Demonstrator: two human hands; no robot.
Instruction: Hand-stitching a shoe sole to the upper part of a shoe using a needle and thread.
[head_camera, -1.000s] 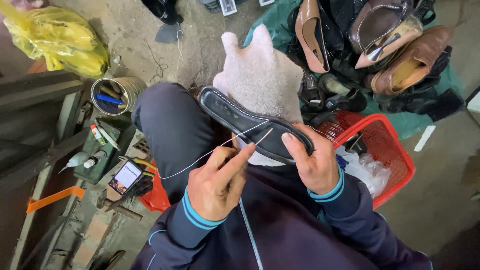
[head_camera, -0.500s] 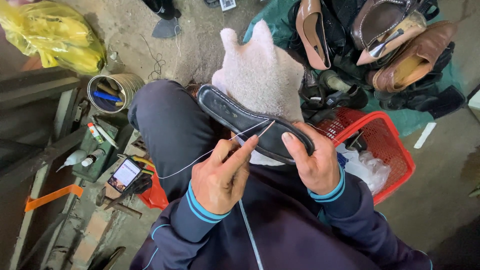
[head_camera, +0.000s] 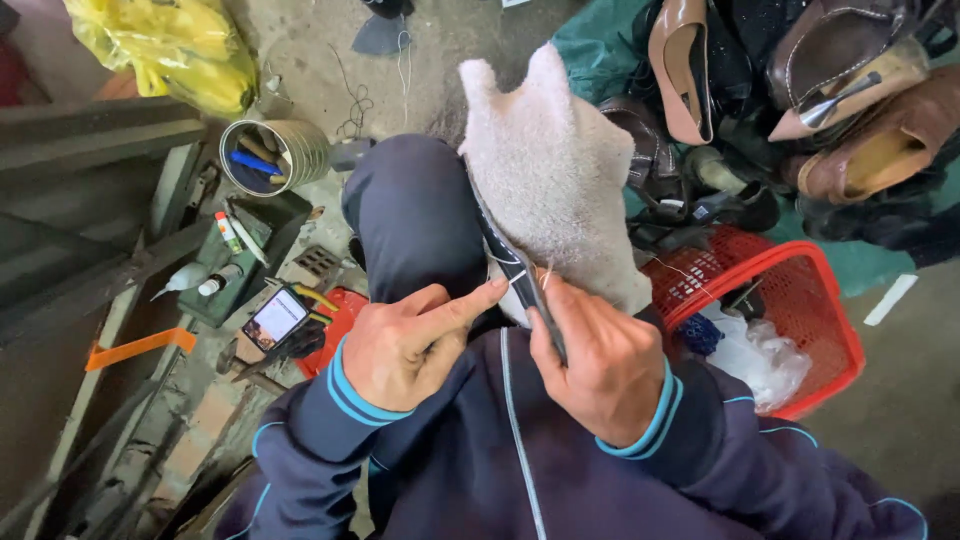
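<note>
Bare, gritty concrete floor (head_camera: 300, 50) spreads under a seated person whose lap carries a beige fleece cloth (head_camera: 550, 170). Against that cloth's near edge stands a dark shoe sole (head_camera: 515, 268), turned edge-on. Right hand (head_camera: 598, 365) clamps around the sole; left hand (head_camera: 405, 345) pinches at it, forefinger extended. Right of the cloth sits a red plastic basket (head_camera: 830, 330), beyond it piled shoes (head_camera: 850, 100); left, a tin of tools (head_camera: 275, 155).

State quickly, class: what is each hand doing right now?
Left hand: pinching white thread against the black shoe sole.
Right hand: closed around the sole's edge.
</note>
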